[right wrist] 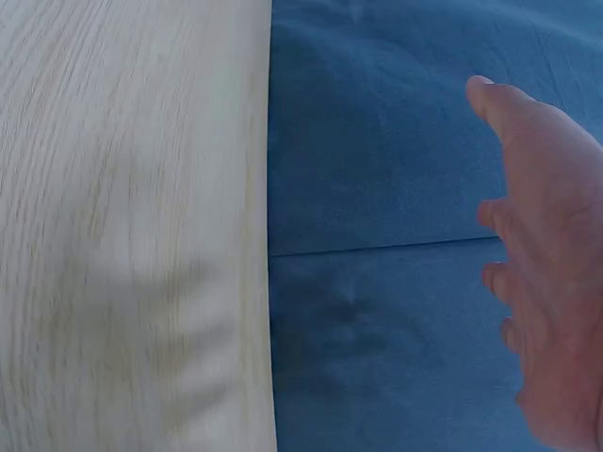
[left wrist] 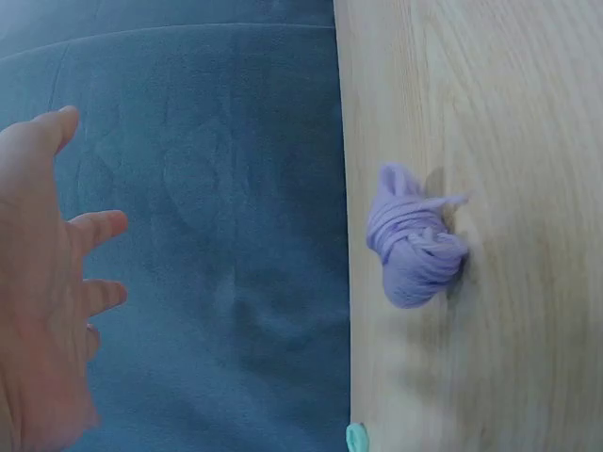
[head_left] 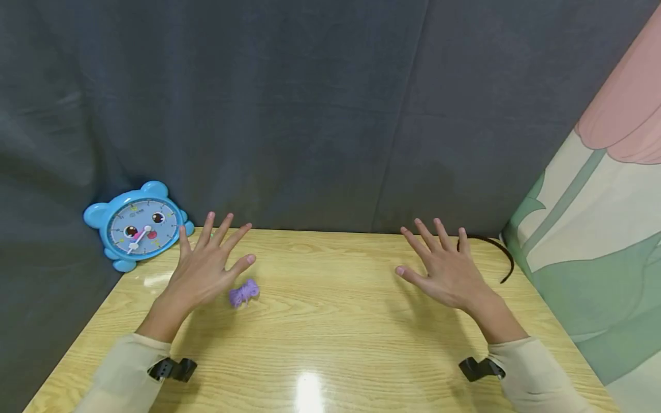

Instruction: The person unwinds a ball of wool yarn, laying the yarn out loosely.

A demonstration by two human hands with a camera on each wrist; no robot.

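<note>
My left hand (head_left: 203,272) hovers over the left part of the table with its fingers spread, holding nothing. Just right of its thumb lies a small bundle of purple yarn (head_left: 244,293), wound round its middle; the left wrist view shows this yarn (left wrist: 415,240) lying on the wood with a loose end sticking out. On the other side, my right hand (head_left: 446,272) is held above the table, fingers fanned out and nothing in them. Behind its little finger a thin dark curved cord-like strip (head_left: 498,245) lies on the table, partly hidden by the hand.
A blue bear-shaped clock (head_left: 143,225) leans against the dark curtain (head_left: 310,115) at the table's back left corner. A small green thing (left wrist: 357,437) shows at the table's far edge. Patterned fabric (head_left: 594,258) hangs along the right side of the wooden table (head_left: 330,321).
</note>
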